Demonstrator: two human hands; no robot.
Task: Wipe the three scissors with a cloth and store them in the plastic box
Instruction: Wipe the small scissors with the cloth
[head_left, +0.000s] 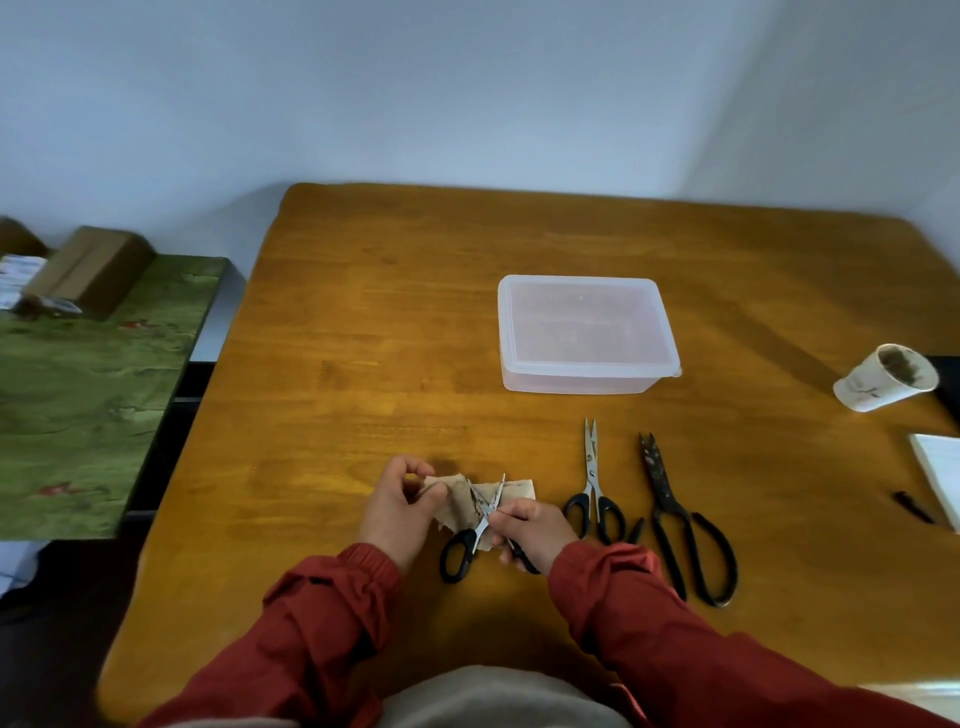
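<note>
Rt hand (535, 530) fingers round blk-handled scissors (480, 527), blades apart; lt hand (400, 506) fingers in pinch on stained beige cloth (460, 500).

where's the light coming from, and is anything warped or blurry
Head view: the paper cup casts a shadow running left and away, so light likely comes from the right; the wide lens bows the table edges; the held scissors look slightly smeared.

Honey-brown wooden table (415, 291) fills the middle, pale blue-grey walls (415, 93) meet in a corner far right, soft light glances across the right side, and at left a lower green-clothed surface (104, 395) carries cardboard boxes (88, 270).
</note>
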